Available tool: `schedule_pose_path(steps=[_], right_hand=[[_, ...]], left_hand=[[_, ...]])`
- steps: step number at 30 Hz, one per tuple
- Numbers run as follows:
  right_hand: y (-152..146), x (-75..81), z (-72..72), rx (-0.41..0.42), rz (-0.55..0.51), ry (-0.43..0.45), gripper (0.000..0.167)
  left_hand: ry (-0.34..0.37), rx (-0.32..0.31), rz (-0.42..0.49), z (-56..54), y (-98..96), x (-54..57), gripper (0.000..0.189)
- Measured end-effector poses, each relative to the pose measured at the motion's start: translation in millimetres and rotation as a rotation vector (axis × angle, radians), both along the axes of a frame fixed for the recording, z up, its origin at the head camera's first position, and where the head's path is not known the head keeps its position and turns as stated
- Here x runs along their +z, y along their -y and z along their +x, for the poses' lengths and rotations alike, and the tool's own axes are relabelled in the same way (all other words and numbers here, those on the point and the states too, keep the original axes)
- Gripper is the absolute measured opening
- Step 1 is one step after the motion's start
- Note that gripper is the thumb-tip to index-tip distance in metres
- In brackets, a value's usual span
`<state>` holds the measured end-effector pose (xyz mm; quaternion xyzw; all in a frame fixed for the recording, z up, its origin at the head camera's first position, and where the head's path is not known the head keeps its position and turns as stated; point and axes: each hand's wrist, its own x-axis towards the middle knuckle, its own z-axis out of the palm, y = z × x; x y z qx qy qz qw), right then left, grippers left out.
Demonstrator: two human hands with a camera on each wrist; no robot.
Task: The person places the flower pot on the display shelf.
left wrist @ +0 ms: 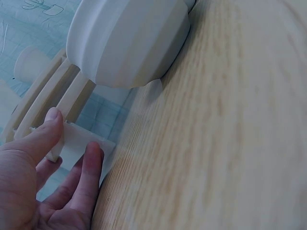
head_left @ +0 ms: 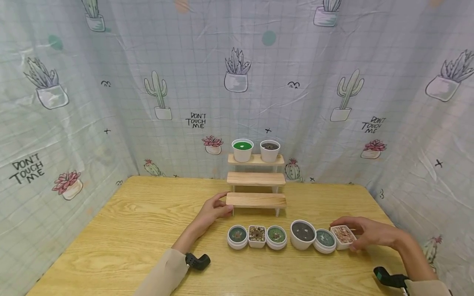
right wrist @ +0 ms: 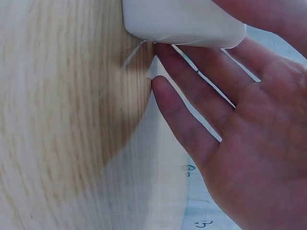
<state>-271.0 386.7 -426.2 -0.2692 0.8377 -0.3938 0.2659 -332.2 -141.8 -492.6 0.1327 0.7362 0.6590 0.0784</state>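
My left hand (head_left: 211, 211) grips the left end of the lowest step of a three-tier wooden display stand (head_left: 256, 200). In the left wrist view, its thumb and fingers (left wrist: 91, 165) lie about the stand's clear side panel (left wrist: 79, 141). At the right end of a row of pots, my right hand (head_left: 375, 233) holds a small square white pot (head_left: 343, 236) filled with pinkish pebbles, thumb in front and fingers behind. The right wrist view shows this pot's white side (right wrist: 184, 24) low at the tabletop. Beside it stands a round pot with a blue-green top (head_left: 325, 239).
Farther left in the row are a larger dark-topped pot (head_left: 303, 234), a green-topped pot (head_left: 276, 235), a square pebble pot (head_left: 257, 236) and a teal-topped pot (head_left: 238, 235). The top step bears a green-filled pot (head_left: 242, 151) and a brown-filled pot (head_left: 270, 152). A cactus-print curtain (head_left: 266, 102) encloses the table.
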Motion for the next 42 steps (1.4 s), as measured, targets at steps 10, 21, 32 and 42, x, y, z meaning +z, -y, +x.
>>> schedule_pose_path(steps=[10, 21, 32, 42], right_hand=[[-1.9, -4.8, -2.5, 0.010, -0.016, -0.021, 0.054], [-3.7, -7.8, -2.6, 0.016, -0.058, -0.024, 0.050], [-0.8, -3.5, -3.5, 0.036, -0.110, -0.047, 0.048], [0.2, -2.6, -3.3, 0.074, -0.147, -0.038, 0.046]], left_hand=[[-0.002, -0.002, -0.004, -2.9, 1.1, -3.9, 0.076], [-0.008, 0.001, -0.007, -0.4, 0.9, -3.9, 0.075], [-0.024, -0.004, -0.015, -1.9, 2.1, -2.9, 0.076], [-0.007, -0.004, -0.007, 1.6, 1.0, 0.2, 0.077]])
